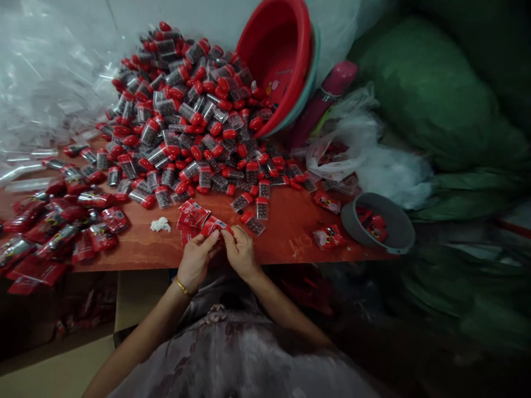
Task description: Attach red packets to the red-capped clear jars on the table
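Close to the table's front edge, my left hand (196, 258) and my right hand (241, 251) pinch a small red printed packet (215, 224) between thumbs and fingers. Its lower part is hidden by my fingers. Just behind my left hand, a stack of flat red packets (191, 214) lies on the reddish-brown table (290, 235). Beyond my hands rises a big heap of small clear containers with red caps (186, 116), filled with dark round pieces. A few of these containers (253, 221) lie loose near my right hand. A crumpled white lump (160, 224) sits left of the stack.
Filled red packets (62, 224) are piled at the left. Clear plastic (45, 83) lies behind them. A red basin (296, 33) leans behind the heap, beside a pink-capped bottle (340, 77). A grey bowl (398, 226) with red pieces stands at the right edge, near a filled packet (328, 237).
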Demonstrator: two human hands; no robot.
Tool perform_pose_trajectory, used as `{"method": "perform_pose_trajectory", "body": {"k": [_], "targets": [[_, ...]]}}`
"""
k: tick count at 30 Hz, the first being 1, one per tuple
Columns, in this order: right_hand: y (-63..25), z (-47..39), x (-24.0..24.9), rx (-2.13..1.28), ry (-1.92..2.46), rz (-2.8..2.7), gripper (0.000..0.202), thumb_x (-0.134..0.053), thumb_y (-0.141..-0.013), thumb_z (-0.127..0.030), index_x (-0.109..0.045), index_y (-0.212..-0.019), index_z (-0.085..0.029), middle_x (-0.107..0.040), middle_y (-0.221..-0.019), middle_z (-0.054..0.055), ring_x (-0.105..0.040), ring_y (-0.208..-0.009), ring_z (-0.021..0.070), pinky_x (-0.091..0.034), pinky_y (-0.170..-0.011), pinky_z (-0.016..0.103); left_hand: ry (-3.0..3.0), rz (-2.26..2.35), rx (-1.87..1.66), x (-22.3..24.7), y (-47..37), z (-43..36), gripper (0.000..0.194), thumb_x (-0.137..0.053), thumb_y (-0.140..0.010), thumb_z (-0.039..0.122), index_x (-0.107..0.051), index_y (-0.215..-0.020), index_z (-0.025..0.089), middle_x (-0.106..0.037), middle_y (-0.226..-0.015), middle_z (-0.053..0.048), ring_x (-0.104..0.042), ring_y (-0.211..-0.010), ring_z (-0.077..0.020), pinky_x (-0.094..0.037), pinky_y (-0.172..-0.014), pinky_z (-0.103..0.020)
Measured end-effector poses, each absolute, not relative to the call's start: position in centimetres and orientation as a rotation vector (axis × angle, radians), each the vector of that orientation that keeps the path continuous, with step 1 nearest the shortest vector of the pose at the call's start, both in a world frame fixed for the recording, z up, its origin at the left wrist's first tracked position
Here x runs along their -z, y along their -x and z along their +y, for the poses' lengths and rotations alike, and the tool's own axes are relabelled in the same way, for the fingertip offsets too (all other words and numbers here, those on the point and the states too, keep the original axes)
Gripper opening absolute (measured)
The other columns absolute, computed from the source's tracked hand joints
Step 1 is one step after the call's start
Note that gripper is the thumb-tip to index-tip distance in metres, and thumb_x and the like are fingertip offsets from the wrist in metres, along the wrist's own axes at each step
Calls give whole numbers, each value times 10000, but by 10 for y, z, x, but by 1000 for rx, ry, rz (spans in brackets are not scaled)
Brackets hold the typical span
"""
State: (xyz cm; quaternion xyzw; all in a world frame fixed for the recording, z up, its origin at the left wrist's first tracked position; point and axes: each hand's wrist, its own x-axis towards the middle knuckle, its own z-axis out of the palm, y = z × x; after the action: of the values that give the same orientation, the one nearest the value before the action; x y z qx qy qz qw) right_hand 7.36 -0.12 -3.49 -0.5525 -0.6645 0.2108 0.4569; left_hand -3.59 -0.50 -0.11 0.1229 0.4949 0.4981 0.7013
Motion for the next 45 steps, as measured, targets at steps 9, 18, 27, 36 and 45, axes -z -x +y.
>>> {"method": "perform_pose_trajectory", "body": {"k": [9,18,27,36,45], "targets": [[-116,11,28,-145,1771,-1826,316,-417,-915,-401,-632,-988,-181,-636,-992,119,-529,-899,248,-401,-794,377,-309,1097,-1074,-2,48,9,356,-849,-500,358,-624,-681,149,-694,-690,-13,-644,-651,-134,-503,-703,-282],[-162,-15,47,-127,1667,-2099,352,-435,-866,-177,-594,-1174,-241,-550,-1286,67,-447,-1189,248,-339,-993,428,-271,1019,-974,1,45,4,316,-823,-558,358,-598,-659,160,-707,-714,-26,-660,-691,-150,-498,-750,-302],[-156,-26,32,-230,2308,-1725,485,-325,-935,-492,-657,-767,-180,-694,-705,107,-652,-668,219,-420,-609,302,-279,1073,-981,0,47,2,352,-831,-531,391,-630,-698,156,-702,-683,-22,-642,-647,-141,-483,-691,-275],[-135,2,17,-456,2431,-1862,470,-426,-845,-615,-645,-883,-201,-713,-762,93,-679,-767,244,-434,-628,299,-284,1053,-967,-1,53,-4,325,-794,-602,403,-641,-725,144,-708,-708,-38,-657,-693,-161,-481,-710,-282],[-164,3,26,-168,1690,-2227,400,-478,-828,-161,-534,-1223,-163,-586,-1241,105,-509,-1082,257,-420,-892,376,-275,1045,-940,-1,53,-1,272,-783,-629,371,-650,-709,147,-710,-703,-42,-662,-696,-167,-479,-711,-278]]}}
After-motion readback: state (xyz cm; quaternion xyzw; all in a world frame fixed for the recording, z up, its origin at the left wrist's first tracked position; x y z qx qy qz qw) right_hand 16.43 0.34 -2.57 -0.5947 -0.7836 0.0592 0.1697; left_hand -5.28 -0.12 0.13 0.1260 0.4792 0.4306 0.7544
